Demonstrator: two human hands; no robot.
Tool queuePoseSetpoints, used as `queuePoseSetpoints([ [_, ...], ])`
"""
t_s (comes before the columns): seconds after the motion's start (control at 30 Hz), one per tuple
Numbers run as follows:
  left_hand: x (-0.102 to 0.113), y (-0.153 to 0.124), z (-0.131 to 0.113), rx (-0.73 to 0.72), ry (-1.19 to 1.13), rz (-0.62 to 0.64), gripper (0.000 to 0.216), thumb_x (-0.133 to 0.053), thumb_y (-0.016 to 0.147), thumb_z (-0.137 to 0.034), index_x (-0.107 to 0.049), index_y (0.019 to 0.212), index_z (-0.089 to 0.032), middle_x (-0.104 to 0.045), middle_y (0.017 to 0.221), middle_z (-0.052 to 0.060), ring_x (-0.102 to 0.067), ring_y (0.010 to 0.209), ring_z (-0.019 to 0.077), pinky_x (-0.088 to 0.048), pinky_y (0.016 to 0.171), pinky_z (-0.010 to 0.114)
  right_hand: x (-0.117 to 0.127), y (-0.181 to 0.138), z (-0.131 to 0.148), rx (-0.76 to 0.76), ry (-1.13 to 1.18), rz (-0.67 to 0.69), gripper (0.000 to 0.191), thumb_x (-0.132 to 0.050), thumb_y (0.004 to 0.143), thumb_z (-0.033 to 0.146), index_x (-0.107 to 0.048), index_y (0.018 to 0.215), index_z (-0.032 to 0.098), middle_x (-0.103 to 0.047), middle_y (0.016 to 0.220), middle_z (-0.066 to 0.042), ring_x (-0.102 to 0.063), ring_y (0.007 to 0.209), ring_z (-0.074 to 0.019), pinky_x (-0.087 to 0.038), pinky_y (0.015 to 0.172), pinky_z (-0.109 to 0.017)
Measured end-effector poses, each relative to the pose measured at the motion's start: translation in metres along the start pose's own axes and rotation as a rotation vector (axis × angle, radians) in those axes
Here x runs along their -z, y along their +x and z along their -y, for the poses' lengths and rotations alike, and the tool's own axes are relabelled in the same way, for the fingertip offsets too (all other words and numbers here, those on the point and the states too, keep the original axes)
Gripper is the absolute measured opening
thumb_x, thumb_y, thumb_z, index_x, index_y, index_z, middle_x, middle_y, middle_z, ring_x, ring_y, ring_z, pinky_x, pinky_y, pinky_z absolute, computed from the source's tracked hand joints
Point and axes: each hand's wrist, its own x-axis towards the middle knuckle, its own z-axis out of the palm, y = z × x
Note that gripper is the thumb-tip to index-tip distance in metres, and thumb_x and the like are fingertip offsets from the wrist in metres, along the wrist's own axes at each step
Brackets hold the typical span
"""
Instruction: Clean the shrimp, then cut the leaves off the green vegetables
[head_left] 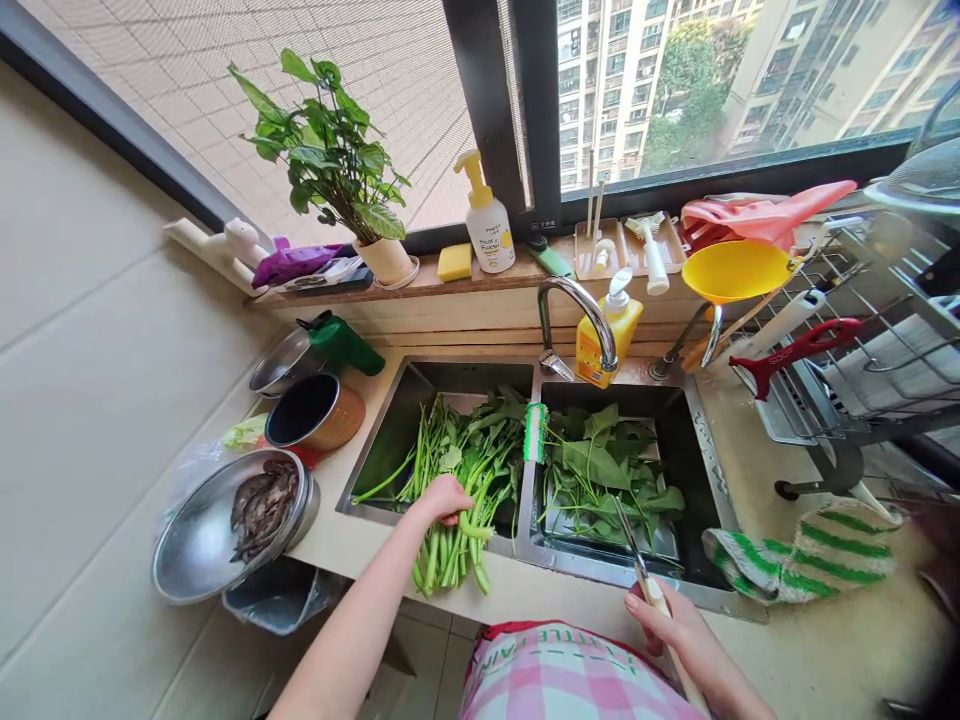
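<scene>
My left hand (446, 498) is closed on long-stemmed leafy greens (454, 560) at the front of the left sink basin. Their thick cut stems stick out over the front rim, and one bent stem lies across the top by my fingers. My right hand (667, 620) grips a knife (634, 540) by its pale handle. The narrow blade points up and away, over the front of the right basin. More leafy greens (600, 465) fill that right basin (705, 470), apart from my right hand.
A green-and-white scrubber (535, 432) hangs on the divider below the chrome faucet (574, 300). On the left stand a metal bowl of shrimp (262, 505) and a dark-lined pot (330, 415). A striped cloth (810, 555) and a dish rack (862, 380) are on the right.
</scene>
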Motion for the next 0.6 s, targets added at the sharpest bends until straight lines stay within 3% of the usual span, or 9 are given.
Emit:
queuePoseSetpoints([
  [0.1,0.025,-0.010,0.010,-0.050,-0.181,0.029,0.027,-0.057,0.068,-0.033,-0.049,0.049,-0.016,-0.040,0.035,-0.005,-0.041,0.033,0.0084,-0.029,0.035,0.018,-0.005,0.002,0.005,0.013,0.018,-0.003,0.038,-0.056,0.068,0.056,-0.043,0.067,0.020,-0.038,0.058,0.004,-0.036,0.051,-0.0108,-0.034,0.047,-0.023],
  [0.2,0.055,-0.035,0.023,-0.100,-0.354,0.008,0.027,-0.057,0.068,-0.040,-0.053,0.058,-0.015,-0.044,0.045,-0.006,-0.041,0.037,0.0066,-0.031,0.038,0.018,-0.008,0.003,0.005,0.021,0.028,-0.023,0.038,-0.057,0.065,0.055,-0.042,0.065,0.020,-0.036,0.058,0.005,-0.034,0.050,-0.0106,-0.033,0.045,-0.023],
  [0.33,0.073,-0.078,0.040,-0.168,-0.852,-0.062,0.032,-0.064,0.065,-0.044,-0.060,0.077,-0.015,-0.046,0.051,-0.006,-0.040,0.040,0.0057,-0.029,0.039,0.017,-0.006,0.006,0.001,0.007,-0.022,-0.043,0.038,-0.056,0.065,0.056,-0.042,0.065,0.021,-0.037,0.056,0.005,-0.036,0.050,-0.0113,-0.033,0.045,-0.023],
  [0.43,0.051,-0.097,0.036,-0.219,-1.082,-0.104,0.035,-0.067,0.065,-0.043,-0.060,0.087,-0.016,-0.049,0.054,-0.006,-0.041,0.041,0.0053,-0.031,0.039,0.017,-0.005,0.007,0.002,-0.015,-0.056,-0.024,0.036,-0.054,0.068,0.055,-0.042,0.065,0.021,-0.038,0.055,0.005,-0.036,0.051,-0.0116,-0.032,0.047,-0.023],
  [0.6,-0.026,-0.084,-0.013,-0.335,-1.208,-0.083,0.037,-0.068,0.068,-0.038,-0.052,0.093,-0.016,-0.055,0.067,-0.002,-0.050,0.054,0.0074,-0.042,0.050,0.018,-0.009,0.003,0.018,0.004,-0.084,0.053,0.030,-0.057,0.068,0.047,-0.043,0.068,0.020,-0.041,0.060,0.005,-0.038,0.054,-0.0113,-0.031,0.049,-0.024],
])
